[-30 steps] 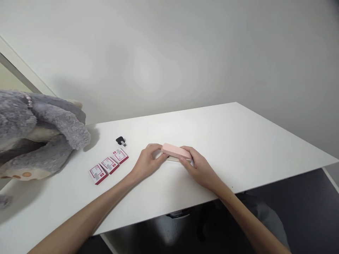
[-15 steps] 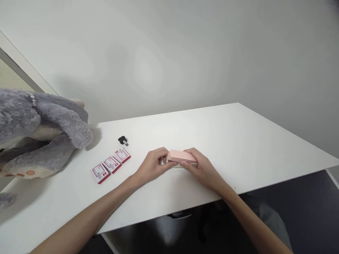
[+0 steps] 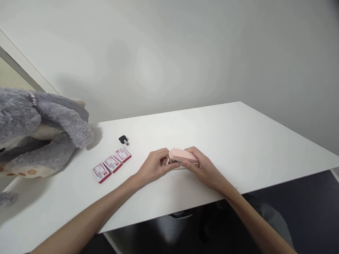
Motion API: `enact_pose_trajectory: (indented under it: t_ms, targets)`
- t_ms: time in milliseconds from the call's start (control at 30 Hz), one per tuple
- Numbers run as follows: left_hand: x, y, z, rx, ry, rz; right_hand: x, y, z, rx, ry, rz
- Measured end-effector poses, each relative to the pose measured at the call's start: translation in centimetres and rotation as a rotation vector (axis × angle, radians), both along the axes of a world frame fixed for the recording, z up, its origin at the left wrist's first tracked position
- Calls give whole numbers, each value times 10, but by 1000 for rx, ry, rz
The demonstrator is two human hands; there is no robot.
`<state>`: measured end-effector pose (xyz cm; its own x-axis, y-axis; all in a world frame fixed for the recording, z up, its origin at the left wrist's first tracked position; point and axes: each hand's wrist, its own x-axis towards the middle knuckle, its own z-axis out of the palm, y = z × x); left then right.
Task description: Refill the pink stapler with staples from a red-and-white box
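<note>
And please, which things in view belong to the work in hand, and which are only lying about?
Likely in the work:
stapler
right hand, holding it
left hand, at its front end

Apparently lying about:
three boxes, untouched
black tool
toy

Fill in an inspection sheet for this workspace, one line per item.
Surface: white table, a small dark speck near its front edge.
Job's things: pink object, apparently a stapler, with a pale lower part; its inside is mostly hidden by fingers.
Clutter: three red-and-white boxes in a slanting row; small black item with a metal part just beyond them; grey plush toy at the left.
Left hand: fingertips at the pink object's left end; grip unclear.
Right hand: grips its right end.
Cables: nothing seen.
Surroundings: pale wall behind, dark floor below.
</note>
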<state>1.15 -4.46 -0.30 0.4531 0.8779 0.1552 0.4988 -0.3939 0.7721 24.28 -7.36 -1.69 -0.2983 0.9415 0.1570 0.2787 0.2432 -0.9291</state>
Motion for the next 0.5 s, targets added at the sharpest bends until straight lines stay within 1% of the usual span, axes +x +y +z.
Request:
enact_pose_trajectory:
  t_ms: [167, 300, 500]
  targets:
    - [1, -2, 2, -26, -26, -6, 0, -1, 5, -1, 5, 14]
    - [2, -5, 4, 6, -47, -31, 1, -2, 7, -18, 29, 35]
    - [1, -5, 0, 50, -33, -67, 1, -5, 10, -42, 26, 57]
